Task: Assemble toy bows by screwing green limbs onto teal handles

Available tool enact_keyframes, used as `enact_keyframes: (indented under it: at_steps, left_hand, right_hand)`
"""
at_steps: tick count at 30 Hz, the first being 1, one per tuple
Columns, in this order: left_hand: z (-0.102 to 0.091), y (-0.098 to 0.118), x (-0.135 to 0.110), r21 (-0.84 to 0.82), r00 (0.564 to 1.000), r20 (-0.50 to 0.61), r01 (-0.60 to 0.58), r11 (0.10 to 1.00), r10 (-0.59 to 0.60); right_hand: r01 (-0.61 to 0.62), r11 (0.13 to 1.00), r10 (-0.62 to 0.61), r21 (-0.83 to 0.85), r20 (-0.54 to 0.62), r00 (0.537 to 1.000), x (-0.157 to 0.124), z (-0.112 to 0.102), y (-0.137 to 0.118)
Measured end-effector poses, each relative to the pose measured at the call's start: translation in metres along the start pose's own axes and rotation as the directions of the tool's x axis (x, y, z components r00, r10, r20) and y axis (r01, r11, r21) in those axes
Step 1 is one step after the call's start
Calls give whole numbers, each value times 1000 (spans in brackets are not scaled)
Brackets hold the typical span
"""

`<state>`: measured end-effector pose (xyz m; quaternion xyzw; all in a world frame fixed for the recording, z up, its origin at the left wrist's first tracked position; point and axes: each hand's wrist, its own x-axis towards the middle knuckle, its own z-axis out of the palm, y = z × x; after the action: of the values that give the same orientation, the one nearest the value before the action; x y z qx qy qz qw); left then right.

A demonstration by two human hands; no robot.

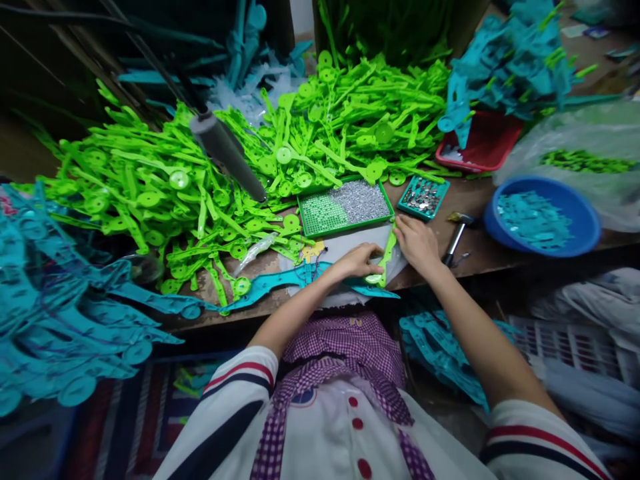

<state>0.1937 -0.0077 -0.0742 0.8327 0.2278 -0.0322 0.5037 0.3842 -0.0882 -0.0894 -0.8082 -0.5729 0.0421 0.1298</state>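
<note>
A bright green plastic arm with a round end [389, 252] lies at the front of the bench, over a long turquoise plastic piece [273, 283]. My left hand [361, 261] has its fingers curled on the green arm near the round end. At the upper end of the same arm, my right hand [416, 243] pinches it with the fingertips. Beneath both is a pale sheet [340, 248]. A small yellow part [313, 251] with thin wires rests on the turquoise piece, left of my left hand.
A green tray [345, 230] of small metal pieces stands behind the hands, with a small teal tray [424, 197] beside it. To the right are a hammer [455, 241] and a blue bowl [593, 223]. Green parts [150, 173] pile up behind; a grey screwdriver [227, 157] hangs above.
</note>
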Motion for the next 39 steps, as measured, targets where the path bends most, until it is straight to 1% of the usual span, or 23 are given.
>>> enact_keyframes:
  at_steps: [2, 5, 8, 10, 12, 14, 16, 17, 21, 24, 27, 30, 32, 34, 36, 37, 39]
  left_hand:
    - [0, 1, -2, 43, 1000, -18, -22, 999, 22]
    - [3, 3, -8, 78, 998, -21, -55, 995, 56]
    - [6, 4, -14, 119, 999, -24, -31, 992, 34]
    - [6, 2, -15, 133, 999, -41, -8, 991, 14]
    - [5, 0, -12, 76, 1000, -24, 4, 997, -2]
    - [3, -2, -9, -36, 1000, 22, 17, 999, -17]
    - [3, -1, -6, -106, 999, 49, 29, 994, -23]
    - [4, 0, -5, -104, 999, 45, 30, 994, -25]
    - [13, 7, -8, 48, 998, -24, 53, 997, -51]
    - [15, 10, -12, 94, 997, -33, 73, 993, -70]
    - [14, 9, -16, 104, 999, -36, 40, 994, -36]
    - [13, 5, -18, 182, 999, -33, -6, 983, 12]
    - [12, 3, -18, 232, 1000, -7, -21, 972, 23]
    - [11, 2, -17, 258, 1000, 21, -26, 966, 21]
    - [10, 3, -17, 266, 999, 39, -24, 964, 14]
    - [10, 3, -16, 266, 999, 41, -20, 964, 9]
    - [11, 3, -16, 262, 999, 32, -20, 965, 12]
  right_hand:
    - [29, 1000, -29, 12, -5, 1000, -2, 6, 1]
    - [24, 1000, -24, 8, -31, 999, -5, 13, 1]
    - [0, 999, 1, 32, -38, 999, -6, 15, 1]
    - [-9, 999, 11, 52, -22, 1000, -7, 13, 1]
    - [-18, 999, 18, 42, 13, 1000, -8, 10, 0]
    - [-26, 1000, 26, 7, 40, 999, -8, 8, -2]
    - [-35, 999, 36, -29, 36, 999, -9, 8, -7]
    - [-42, 998, 43, -41, 25, 999, -10, 9, -10]
    - [-62, 996, 62, -68, -3, 998, -12, 13, -20]
    - [-66, 996, 66, -65, -8, 998, -14, 14, -22]
    - [-56, 998, 56, -9, -1, 998, -11, 13, -17]
    - [-18, 995, 21, 99, -26, 999, -3, 11, -4]
    - [26, 986, -18, 165, -52, 999, 2, 9, 6]
    - [69, 976, -55, 205, -73, 996, 3, 5, 9]
    - [88, 965, -56, 247, -132, 990, -1, -1, 2]
    - [87, 955, -36, 284, -183, 982, -5, -4, -7]
    - [89, 913, 36, 397, -298, 954, -12, -10, -37]
